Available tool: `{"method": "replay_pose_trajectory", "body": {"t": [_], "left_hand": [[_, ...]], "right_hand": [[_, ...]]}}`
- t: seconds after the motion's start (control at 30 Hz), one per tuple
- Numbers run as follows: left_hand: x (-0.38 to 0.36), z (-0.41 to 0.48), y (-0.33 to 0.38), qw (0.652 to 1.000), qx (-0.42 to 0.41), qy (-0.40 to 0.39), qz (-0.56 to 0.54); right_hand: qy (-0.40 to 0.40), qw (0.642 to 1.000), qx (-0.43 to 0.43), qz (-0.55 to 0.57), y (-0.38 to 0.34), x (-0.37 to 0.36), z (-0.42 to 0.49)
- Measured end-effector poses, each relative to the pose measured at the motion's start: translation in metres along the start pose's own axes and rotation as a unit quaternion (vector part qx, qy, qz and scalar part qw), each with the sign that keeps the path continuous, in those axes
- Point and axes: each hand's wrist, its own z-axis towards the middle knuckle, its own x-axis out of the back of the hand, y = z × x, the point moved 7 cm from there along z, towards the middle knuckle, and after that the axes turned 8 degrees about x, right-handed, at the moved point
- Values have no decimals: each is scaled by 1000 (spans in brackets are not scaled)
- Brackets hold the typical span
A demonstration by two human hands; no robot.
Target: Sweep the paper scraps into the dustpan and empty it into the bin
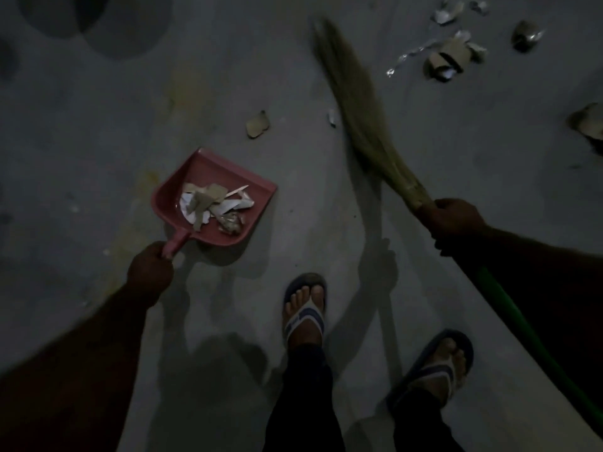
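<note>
A pink dustpan (195, 171) sits on the grey floor, with several paper and cardboard scraps (212, 203) lying in it. My left hand (150, 272) grips its short handle from behind. My right hand (455, 220) is closed around a grass broom (359, 109) where the bristles meet its green handle (509, 305). The bristles point up and to the left and look blurred. One brown scrap (258, 124) and a small white scrap (332, 118) lie just left of the bristles. More scraps (447, 57) lie scattered at the upper right.
My two feet in sandals (305, 308) (437, 367) stand on the floor below the dustpan and broom. Another piece of litter (587, 125) lies at the right edge. Dark round shadows (98, 24) fall at the top left. The room is dim. No bin is in view.
</note>
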Motion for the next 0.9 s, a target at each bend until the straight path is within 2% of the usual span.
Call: {"method": "replay_pose_trajectory", "body": {"t": [0.27,0.4,0.53,0.63,0.77,0.9], "left_hand": [[-6,40,88,995,-86,-7,49],[-8,40,128,989,-134,-7,69],[-8,29,146,989,-135,-6,57],[-15,16,158,988,-150,-15,31],[-28,-4,181,987,-155,-32,-19],[-42,-31,225,981,-186,-39,-26]], "right_hand": [[-99,994,20,-29,-20,-87,-11],[-105,992,56,-52,-25,-85,-16],[-110,975,120,-150,-16,-63,-23],[-75,958,179,-213,2,-41,-29],[25,952,213,-219,33,-6,-44],[110,952,205,-199,74,38,-56]]}}
